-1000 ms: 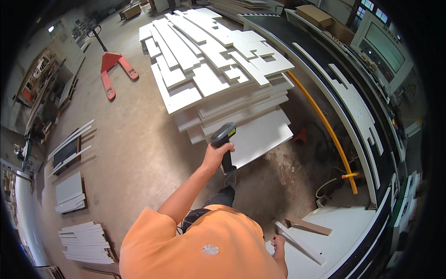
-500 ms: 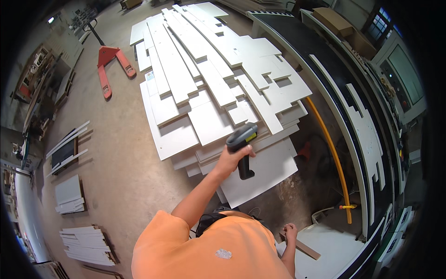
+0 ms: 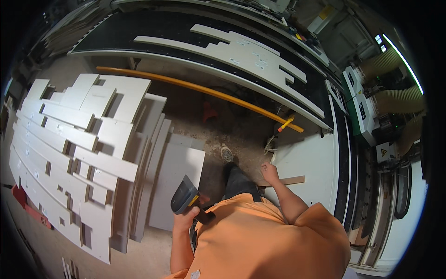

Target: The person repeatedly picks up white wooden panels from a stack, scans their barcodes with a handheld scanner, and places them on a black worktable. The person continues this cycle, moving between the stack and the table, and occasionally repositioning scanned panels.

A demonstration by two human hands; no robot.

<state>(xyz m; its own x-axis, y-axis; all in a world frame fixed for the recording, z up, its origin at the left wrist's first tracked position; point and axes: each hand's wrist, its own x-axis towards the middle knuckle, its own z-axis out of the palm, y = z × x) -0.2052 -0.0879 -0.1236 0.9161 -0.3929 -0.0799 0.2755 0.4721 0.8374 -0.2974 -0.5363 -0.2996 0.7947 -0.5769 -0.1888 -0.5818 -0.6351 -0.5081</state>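
Note:
My left hand (image 3: 186, 217) is wrapped round the grip of a dark handheld barcode scanner (image 3: 183, 194) with a yellow label on its side. It holds the scanner close to my body, beside the lower edge of a stack of white cut panels (image 3: 100, 132). My right hand (image 3: 269, 173) hangs on the right with its fingers loosely curled in; nothing shows in them. A brown strip (image 3: 293, 180) lies by the right wrist on a white surface (image 3: 309, 158).
Beyond the floor gap, a long machine bed (image 3: 153, 30) carries white cut pieces (image 3: 251, 53). An orange bar (image 3: 200, 86) runs along the bed's near side. Machine units with ribbed hoses (image 3: 392, 100) stand at right. A red pallet jack (image 3: 32, 209) is partly hidden at far left.
My view has turned right, so the panel stack now lies at left and the machine bed runs across the top. The scanner is nearer my body. My right arm is more in view.

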